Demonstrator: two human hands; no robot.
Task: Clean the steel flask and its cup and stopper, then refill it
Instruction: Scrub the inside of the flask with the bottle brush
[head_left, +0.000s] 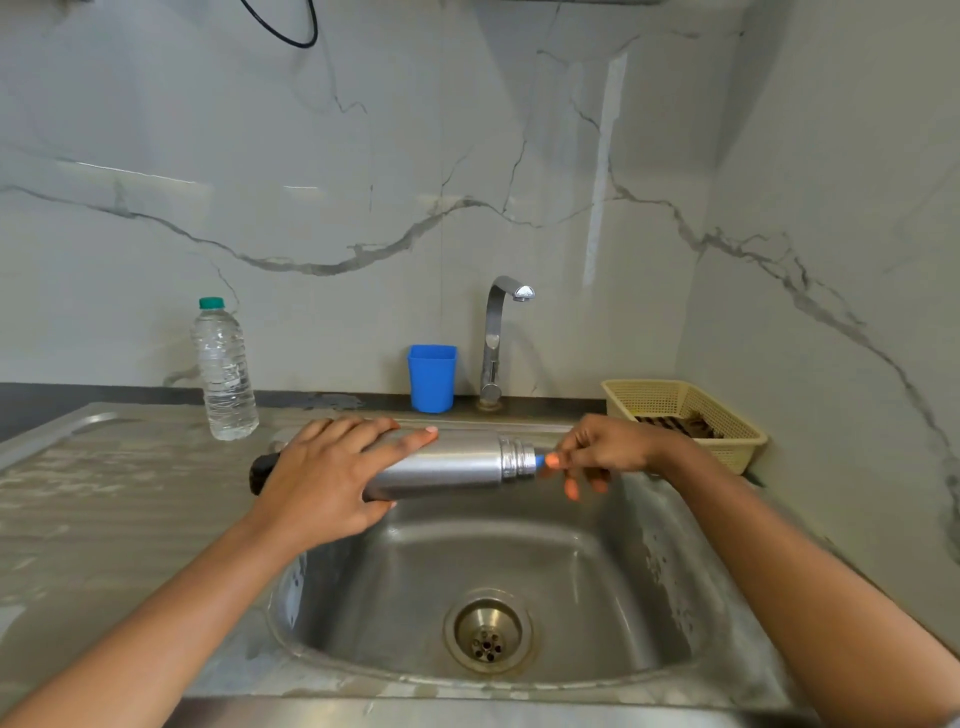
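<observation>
The steel flask (447, 465) lies on its side above the back of the sink basin (519, 561), its threaded neck pointing right. My left hand (327, 478) grips its body near the black base. My right hand (597, 452) pinches the blue stopper (540, 460) at the flask's mouth; most of the stopper is hidden by my fingers. The blue cup (431, 378) stands upright on the ledge beside the tap (498, 338).
A clear plastic water bottle (224, 371) with a green cap stands on the wet steel drainboard (104, 493) at the left. A cream plastic basket (691, 415) sits at the right, against the marble wall. No water runs from the tap.
</observation>
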